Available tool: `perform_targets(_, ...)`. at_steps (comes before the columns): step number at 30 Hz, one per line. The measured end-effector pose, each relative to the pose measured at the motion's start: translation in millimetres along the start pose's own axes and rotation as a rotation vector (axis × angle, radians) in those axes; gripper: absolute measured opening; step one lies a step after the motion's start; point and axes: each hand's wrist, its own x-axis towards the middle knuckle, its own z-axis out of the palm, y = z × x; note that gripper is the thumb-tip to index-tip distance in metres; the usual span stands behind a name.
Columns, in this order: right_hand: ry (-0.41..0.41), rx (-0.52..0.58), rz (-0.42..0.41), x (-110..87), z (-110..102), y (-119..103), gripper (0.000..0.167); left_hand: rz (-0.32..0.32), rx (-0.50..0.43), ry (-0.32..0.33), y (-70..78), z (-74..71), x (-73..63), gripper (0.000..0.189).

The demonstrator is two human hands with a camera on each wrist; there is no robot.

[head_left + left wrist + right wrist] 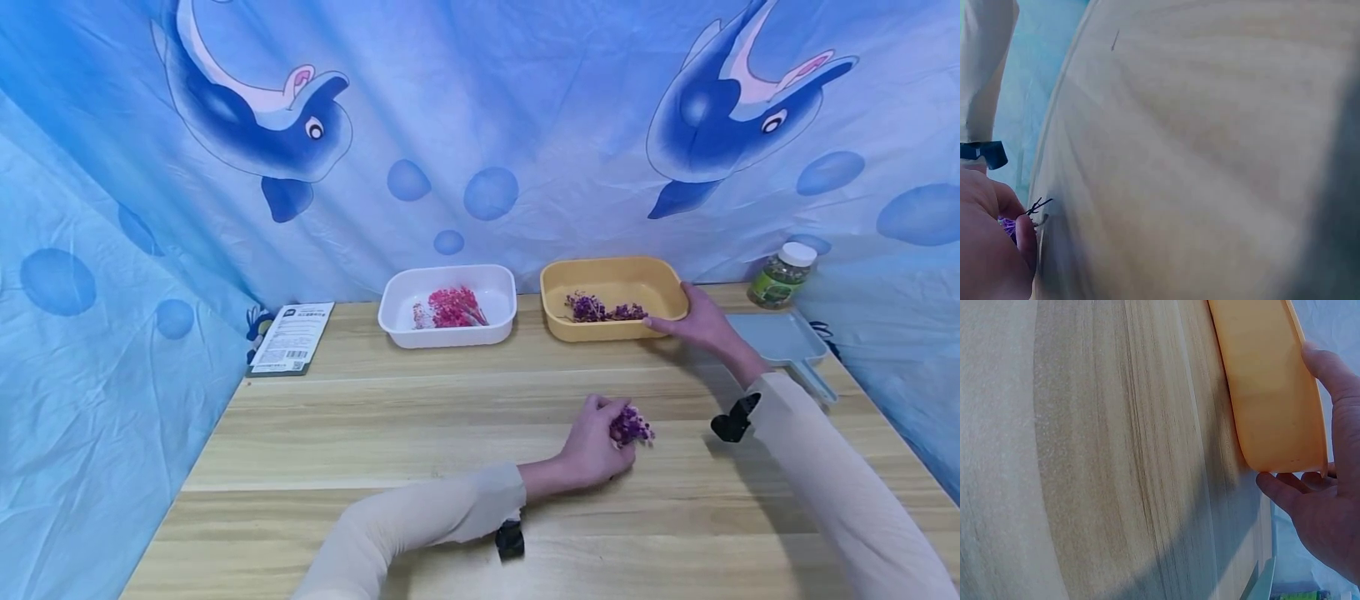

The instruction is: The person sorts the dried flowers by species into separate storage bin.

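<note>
My left hand (594, 446) is low over the middle of the table, fingers curled round a small bunch of purple dried flowers (632, 426). In the left wrist view thin dark stems (1039, 206) stick out past the fingers. My right hand (703, 321) holds the right end of a yellow plastic bin (600, 332), thumb on its front rim and fingers against the end wall. More purple dried flowers (588, 307) lie inside that bin. Left of it is a white bin (448, 337) with pink dried flowers (455, 307) in it.
A light blue dustpan-like tray with a handle (780, 335) lies at the right, beside a white-capped jar (782, 275). A printed packet (292, 337) rests at the back left. One tiny stem (1115, 40) lies on the wooden table (337, 433). A dolphin-print curtain (465, 100) surrounds it.
</note>
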Motion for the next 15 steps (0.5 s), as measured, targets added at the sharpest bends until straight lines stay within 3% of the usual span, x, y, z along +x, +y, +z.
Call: perform_targets(15,0.013,0.011,-0.009,3.0,1,4,0.115,-0.093,-0.087,-0.034,-1.0,-39.2,40.0,0.078)
